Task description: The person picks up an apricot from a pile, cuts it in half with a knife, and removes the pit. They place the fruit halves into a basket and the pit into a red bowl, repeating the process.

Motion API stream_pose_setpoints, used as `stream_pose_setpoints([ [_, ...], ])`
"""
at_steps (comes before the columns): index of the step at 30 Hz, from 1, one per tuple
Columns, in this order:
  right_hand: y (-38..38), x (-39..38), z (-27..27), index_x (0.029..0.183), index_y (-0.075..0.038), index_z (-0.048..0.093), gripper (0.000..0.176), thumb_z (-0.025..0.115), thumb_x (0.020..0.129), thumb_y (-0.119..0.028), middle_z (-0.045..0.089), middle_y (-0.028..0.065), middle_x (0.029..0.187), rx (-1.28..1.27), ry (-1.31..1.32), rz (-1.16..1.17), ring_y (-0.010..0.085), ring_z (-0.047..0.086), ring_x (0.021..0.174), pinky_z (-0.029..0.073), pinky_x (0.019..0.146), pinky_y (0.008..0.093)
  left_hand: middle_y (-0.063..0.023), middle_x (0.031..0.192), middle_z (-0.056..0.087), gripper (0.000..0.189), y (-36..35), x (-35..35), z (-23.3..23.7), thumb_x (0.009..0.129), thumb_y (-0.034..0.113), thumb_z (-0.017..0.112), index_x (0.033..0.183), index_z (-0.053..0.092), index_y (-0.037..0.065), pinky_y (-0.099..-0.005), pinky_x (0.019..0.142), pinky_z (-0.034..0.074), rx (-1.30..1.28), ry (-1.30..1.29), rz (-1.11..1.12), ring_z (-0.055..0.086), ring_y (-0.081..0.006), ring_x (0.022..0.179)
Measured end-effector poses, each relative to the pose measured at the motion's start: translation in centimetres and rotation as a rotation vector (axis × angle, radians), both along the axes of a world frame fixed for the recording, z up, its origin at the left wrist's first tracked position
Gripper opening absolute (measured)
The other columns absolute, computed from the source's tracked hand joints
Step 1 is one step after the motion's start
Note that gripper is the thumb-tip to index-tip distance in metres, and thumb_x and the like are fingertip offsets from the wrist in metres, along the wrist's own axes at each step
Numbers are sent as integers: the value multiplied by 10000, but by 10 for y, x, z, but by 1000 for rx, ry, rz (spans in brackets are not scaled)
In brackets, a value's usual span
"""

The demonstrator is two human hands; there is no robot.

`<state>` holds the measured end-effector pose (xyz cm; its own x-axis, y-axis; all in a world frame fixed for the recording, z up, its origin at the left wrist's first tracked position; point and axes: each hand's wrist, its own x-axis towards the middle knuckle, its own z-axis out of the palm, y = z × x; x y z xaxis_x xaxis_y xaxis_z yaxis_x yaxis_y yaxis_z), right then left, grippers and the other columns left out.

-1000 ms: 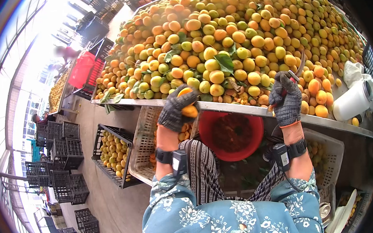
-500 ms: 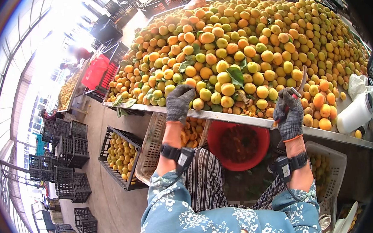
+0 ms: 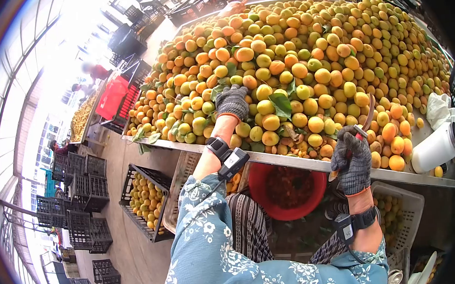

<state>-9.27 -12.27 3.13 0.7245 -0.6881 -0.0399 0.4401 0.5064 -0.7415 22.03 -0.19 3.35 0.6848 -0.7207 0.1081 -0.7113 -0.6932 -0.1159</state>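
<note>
A large heap of apricots (image 3: 307,77), orange to green, covers a metal-edged table in front of me. My left hand (image 3: 232,102), in a grey glove, rests on the near left of the heap. Its fingers curl down among the fruit; whatever they hold is hidden beneath them. Near the table's front edge, my right hand (image 3: 351,158) is closed round the handle of a knife with a curved blade (image 3: 371,111) pointing up. A green leaf (image 3: 281,105) lies on the fruit between both hands.
Below the table edge stands a red tub (image 3: 257,189) with dark scraps. Crates flank it: a black crate of apricots (image 3: 162,185) and pale crates (image 3: 413,203). A white container (image 3: 434,147) lies at right. Black crates (image 3: 78,219) are stacked at left.
My left hand has moved up and slightly right, from the table's near edge onto the heap. My right hand keeps the knife and sits slightly lower in view.
</note>
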Motion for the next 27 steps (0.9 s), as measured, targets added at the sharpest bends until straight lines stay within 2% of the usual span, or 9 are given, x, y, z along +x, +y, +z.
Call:
stream_pose_setpoints([
  [9,4,-1,3,867,-45,573,144,635,857,-175,476,-11,535,52,19,-2,102,430,367,359,350,233,-136,1071,622,237,1,-5,-6,827,147,554,1058,585,104,-452,889,452,-60,-177,20,581,-320,1066],
  [12,4,-2,3,862,-50,569,143,640,854,-174,475,-12,534,75,3,23,103,429,365,358,349,233,-169,1117,602,297,5,-10,-4,763,124,610,1056,572,91,-458,857,476,-136,24,34,598,-354,1002],
  [15,-1,1,-3,907,-50,572,171,636,867,-203,478,-12,543,30,16,31,94,411,358,350,343,231,-160,1005,631,320,16,-11,1,704,104,682,1006,576,87,-427,793,500,-527,91,82,621,-348,911],
  [16,-1,3,-7,952,-47,576,207,630,882,-235,481,-12,553,-1,37,30,85,396,355,344,338,231,-107,939,642,387,22,-14,-1,652,82,747,1001,579,63,-363,763,508,-735,176,44,629,-266,876],
  [19,1,8,-7,965,-49,586,211,651,873,-227,502,-12,567,-98,174,91,72,416,365,332,331,210,-44,981,646,476,33,-33,5,644,44,802,1075,600,20,-294,774,525,-1348,1008,-197,616,-155,880],
  [21,10,17,-12,1016,-67,589,237,684,857,-216,520,-24,605,-116,237,88,56,423,377,313,325,191,-64,1061,634,571,37,-59,16,640,-5,793,1171,582,10,-301,848,512,-1319,1227,-210,604,-161,948],
  [23,22,23,-7,1034,-75,575,266,678,867,-255,523,-30,623,-281,181,108,49,416,381,309,334,191,-57,1120,619,608,38,-82,15,660,32,781,1224,553,13,-294,911,477,-1234,1163,-277,581,-166,1023],
  [24,26,21,-1,1001,-72,611,161,652,889,-180,580,-41,865,-265,185,146,26,469,683,377,567,171,-57,1119,621,609,36,-92,12,653,40,777,1221,559,14,-298,929,468,-1278,1269,-305,577,-167,1036],
  [27,30,16,-4,964,-70,627,137,605,924,-199,529,-65,727,-268,184,204,25,430,611,346,529,171,-63,1123,622,573,30,-113,5,653,24,768,1197,586,23,-305,917,482,-1324,1447,-291,585,-171,1032],
])
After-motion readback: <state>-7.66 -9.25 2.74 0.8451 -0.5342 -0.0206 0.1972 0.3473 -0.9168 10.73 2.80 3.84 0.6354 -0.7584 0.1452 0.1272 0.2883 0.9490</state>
